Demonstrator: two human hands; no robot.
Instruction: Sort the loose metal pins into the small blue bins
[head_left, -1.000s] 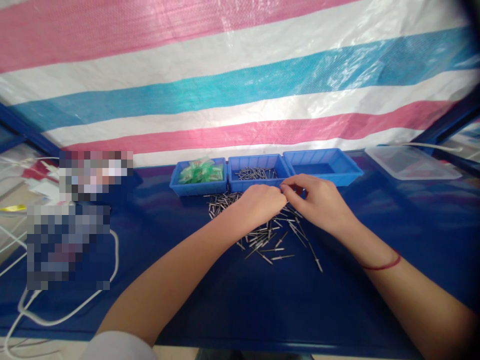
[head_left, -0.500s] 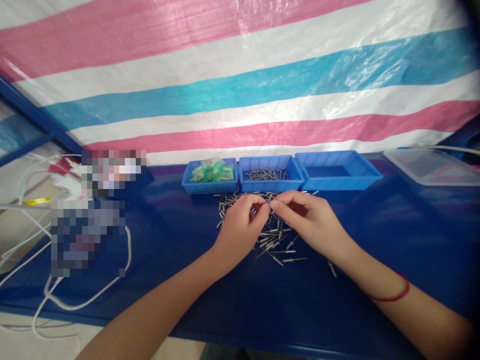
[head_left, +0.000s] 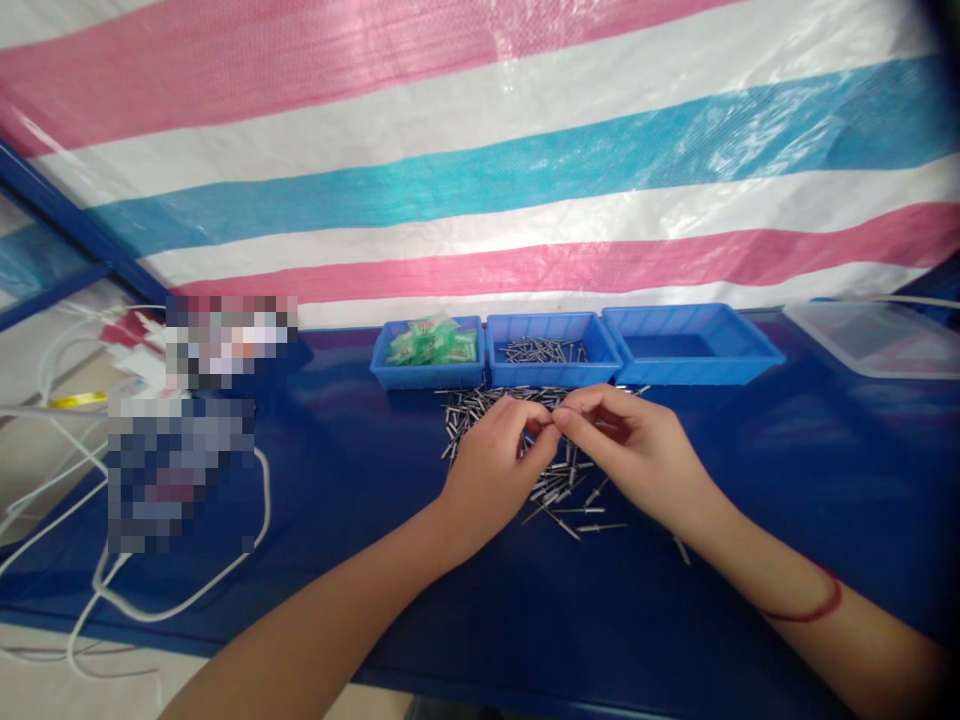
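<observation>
My left hand [head_left: 499,465] and my right hand [head_left: 637,450] meet fingertip to fingertip over a pile of metal pop rivets [head_left: 555,487] on the blue table. Both are closed in a pinch. Whatever lies between the fingertips is too small and covered to make out. Part of the pile is hidden beneath the hands. Just behind it stand three blue bins: the left bin [head_left: 427,375] holds small green-and-clear packets [head_left: 439,345], the middle bin [head_left: 553,375] holds loose rivets [head_left: 544,350], and the right bin [head_left: 697,370] shows a bare bottom.
A clear plastic lid or tray [head_left: 877,345] lies at the back right. White cables [head_left: 262,500] and blurred-out items [head_left: 180,470] take up the left side. Behind the table [head_left: 337,450] hangs a striped plastic sheet [head_left: 480,190].
The view has shifted slightly, so bins, pile and hands all appear a little further right. The hands keep the same fingertip-to-fingertip pinch.
</observation>
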